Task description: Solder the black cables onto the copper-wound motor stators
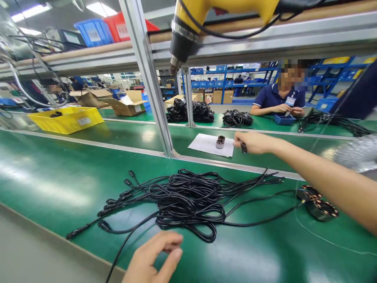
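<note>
Black cables (188, 200) lie heaped on our green desk (67, 173), two leading to wound rings (322, 209) at right. Our left hand (156, 255), half open, nothing seen in it, is near the heap. Our right hand (250, 142), fingers closed, grips a small dark piece (243, 147) beside white paper (203, 145) bearing another ring (220, 142).

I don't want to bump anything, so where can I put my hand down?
The green bench looks bare left of the cable plugs, and between the left hand and the copper-wound rings. The middle is crowded with black cables.
</note>
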The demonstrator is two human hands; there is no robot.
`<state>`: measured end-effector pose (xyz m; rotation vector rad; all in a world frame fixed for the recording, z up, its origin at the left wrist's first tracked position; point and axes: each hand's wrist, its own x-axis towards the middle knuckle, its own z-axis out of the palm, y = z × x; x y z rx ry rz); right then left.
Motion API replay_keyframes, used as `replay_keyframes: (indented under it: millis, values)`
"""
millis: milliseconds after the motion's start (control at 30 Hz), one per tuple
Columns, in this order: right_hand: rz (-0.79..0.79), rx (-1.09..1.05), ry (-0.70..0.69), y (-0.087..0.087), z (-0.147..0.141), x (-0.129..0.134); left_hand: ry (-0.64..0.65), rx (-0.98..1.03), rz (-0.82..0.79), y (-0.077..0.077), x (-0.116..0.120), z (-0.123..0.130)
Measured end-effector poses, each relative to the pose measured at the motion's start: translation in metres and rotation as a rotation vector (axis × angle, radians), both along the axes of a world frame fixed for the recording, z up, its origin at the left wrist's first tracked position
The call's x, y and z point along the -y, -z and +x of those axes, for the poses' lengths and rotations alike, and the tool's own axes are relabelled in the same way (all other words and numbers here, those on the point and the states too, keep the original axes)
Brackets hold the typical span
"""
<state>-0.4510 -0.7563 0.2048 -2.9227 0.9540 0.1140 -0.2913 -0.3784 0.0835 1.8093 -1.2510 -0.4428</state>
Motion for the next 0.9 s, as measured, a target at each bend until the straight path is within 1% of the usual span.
replay_keyframes:
  millis: [33, 100, 133, 167, 200, 233, 267, 333, 400, 467, 533, 600, 667, 700, 767, 833, 900]
  values:
    - [0.031, 0.014, -0.052, 0.003, -0.022, -0.033, 0.016, -0.083, -0.032, 0.004, 0.001, -0.018]
    - [0.08, 0.067, -0.184, 0.017, -0.064, -0.1, 0.064, -0.27, -0.098, 0.011, 0.006, -0.058]
    - [0.034, 0.191, -0.273, 0.027, -0.083, -0.132, 0.099, -0.372, -0.147, 0.014, 0.009, -0.078]
    - [-0.052, 0.284, -0.304, 0.038, -0.101, -0.162, 0.172, -0.471, -0.21, 0.015, 0.013, -0.098]
    - [-0.13, 0.324, -0.289, 0.05, -0.117, -0.188, 0.287, -0.565, -0.285, 0.016, 0.017, -0.116]
    - [-0.166, 0.344, -0.292, 0.06, -0.132, -0.21, 0.406, -0.644, -0.35, 0.015, 0.021, -0.133]
    - [-0.169, 0.344, -0.295, 0.07, -0.146, -0.228, 0.49, -0.698, -0.382, 0.013, 0.024, -0.148]
    - [-0.165, 0.322, -0.253, 0.084, -0.171, -0.252, 0.597, -0.771, -0.374, 0.01, 0.027, -0.172]
    - [-0.154, 0.301, -0.194, 0.09, -0.193, -0.265, 0.646, -0.835, -0.307, 0.008, 0.028, -0.188]
    - [-0.121, 0.291, -0.142, 0.091, -0.21, -0.272, 0.691, -0.926, -0.228, 0.009, 0.028, -0.199]
    - [-0.03, 0.272, -0.079, 0.09, -0.222, -0.278, 0.72, -1.063, -0.12, 0.01, 0.029, -0.206]
    - [0.112, 0.297, 0.027, 0.087, -0.227, -0.285, 0.733, -1.227, 0.006, 0.009, 0.033, -0.209]
    - [0.3, 0.415, 0.166, 0.083, -0.228, -0.29, 0.723, -1.354, 0.113, 0.004, 0.038, -0.21]
    - [0.402, 0.508, 0.238, 0.082, -0.229, -0.29, 0.719, -1.385, 0.162, 0.0, 0.042, -0.21]
    - [0.529, 0.642, 0.344, 0.08, -0.231, -0.287, 0.728, -1.401, 0.226, -0.007, 0.048, -0.21]
    - [0.63, 0.765, 0.429, 0.079, -0.237, -0.279, 0.725, -1.383, 0.205, -0.01, 0.048, -0.21]
    - [0.749, 0.928, 0.509, 0.08, -0.245, -0.269, 0.714, -1.34, 0.142, -0.004, 0.038, -0.206]
